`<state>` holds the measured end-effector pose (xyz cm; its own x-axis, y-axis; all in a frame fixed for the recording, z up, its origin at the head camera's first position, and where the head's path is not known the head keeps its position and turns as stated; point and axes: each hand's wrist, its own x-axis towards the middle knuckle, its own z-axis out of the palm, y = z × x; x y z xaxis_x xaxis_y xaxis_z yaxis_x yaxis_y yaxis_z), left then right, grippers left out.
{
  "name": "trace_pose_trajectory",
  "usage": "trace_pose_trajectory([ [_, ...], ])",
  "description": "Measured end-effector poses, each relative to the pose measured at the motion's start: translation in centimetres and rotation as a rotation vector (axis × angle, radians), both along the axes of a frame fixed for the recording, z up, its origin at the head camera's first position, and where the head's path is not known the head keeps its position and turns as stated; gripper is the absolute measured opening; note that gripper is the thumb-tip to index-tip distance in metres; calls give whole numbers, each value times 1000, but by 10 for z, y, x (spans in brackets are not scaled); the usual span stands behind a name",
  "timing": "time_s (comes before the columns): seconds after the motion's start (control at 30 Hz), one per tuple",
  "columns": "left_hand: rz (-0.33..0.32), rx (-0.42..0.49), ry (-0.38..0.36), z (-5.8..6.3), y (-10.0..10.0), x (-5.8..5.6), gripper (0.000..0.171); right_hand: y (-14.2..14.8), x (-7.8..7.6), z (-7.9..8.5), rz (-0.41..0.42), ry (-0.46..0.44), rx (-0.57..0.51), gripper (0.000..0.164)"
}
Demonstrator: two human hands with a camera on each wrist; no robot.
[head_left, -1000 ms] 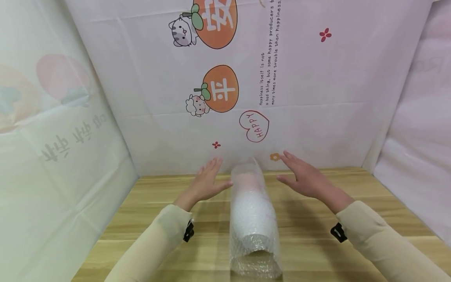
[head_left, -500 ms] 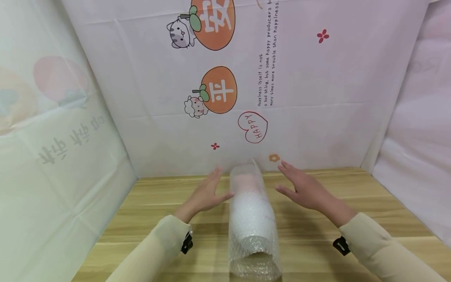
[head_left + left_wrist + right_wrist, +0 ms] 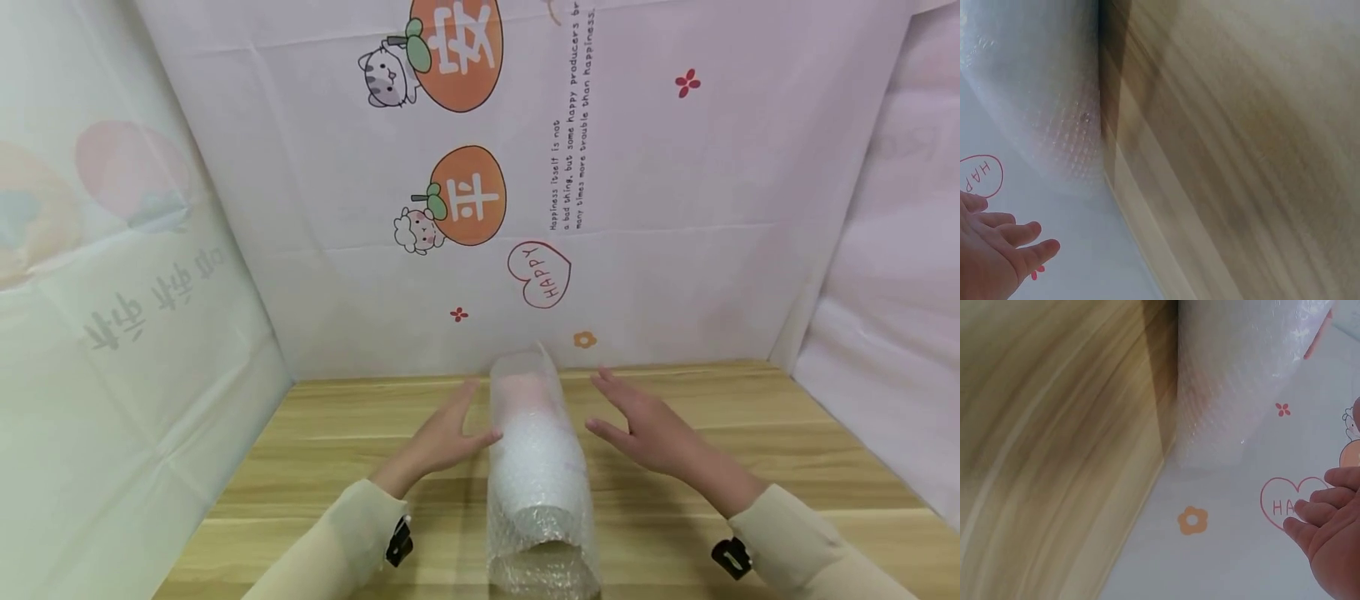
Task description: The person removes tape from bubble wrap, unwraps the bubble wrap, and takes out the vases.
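A long bundle in clear bubble wrap (image 3: 540,467) lies lengthwise on the wooden table (image 3: 337,467), its far end up against the back sheet. Inside the wrap it looks white, with a pinkish patch near the far end; the near end of the wrap gapes open. My left hand (image 3: 438,437) is held to the left of the bundle, fingers extended, its thumb tip overlapping the wrap's edge in the head view. On the other side my right hand (image 3: 648,429) is spread, with a gap between it and the wrap. Both wrist views show the palms with nothing in them.
A white printed sheet (image 3: 660,275) rises behind the table. More white sheets hang at the left (image 3: 135,400) and right (image 3: 885,333), enclosing the table's sides. Black clips or straps (image 3: 401,540) sit at both cuffs.
Both hands have drawn back slightly toward the body, lower in the head view, along the sides of the bundle. The bundle stays in place.
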<state>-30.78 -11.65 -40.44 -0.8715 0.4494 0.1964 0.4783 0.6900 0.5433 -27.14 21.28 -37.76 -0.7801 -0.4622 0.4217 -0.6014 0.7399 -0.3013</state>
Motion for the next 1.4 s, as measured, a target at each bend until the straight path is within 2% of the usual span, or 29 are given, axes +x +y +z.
trace_pose_trajectory([
  [0.27,5,61,-22,-16,6,-1,99,-6,8,-10,13,-48,-66,69],
  [0.4,-19,124,-28,-21,11,-1,97,-8,11,-15,14,-54,-92,68],
  [0.57,-53,210,-40,-27,17,-2,90,-10,15,-22,53,-34,-121,65],
  [0.67,-31,212,-73,-31,19,-1,92,-12,18,-25,71,-37,-131,65],
  [0.87,-10,244,-127,-33,25,3,95,-16,24,-31,46,-108,-165,66],
  [1.17,-85,398,-156,-42,36,0,88,-25,35,-33,44,-157,-234,64],
  [1.4,-34,449,-246,-45,40,5,95,-29,41,-37,13,-175,-258,62],
])
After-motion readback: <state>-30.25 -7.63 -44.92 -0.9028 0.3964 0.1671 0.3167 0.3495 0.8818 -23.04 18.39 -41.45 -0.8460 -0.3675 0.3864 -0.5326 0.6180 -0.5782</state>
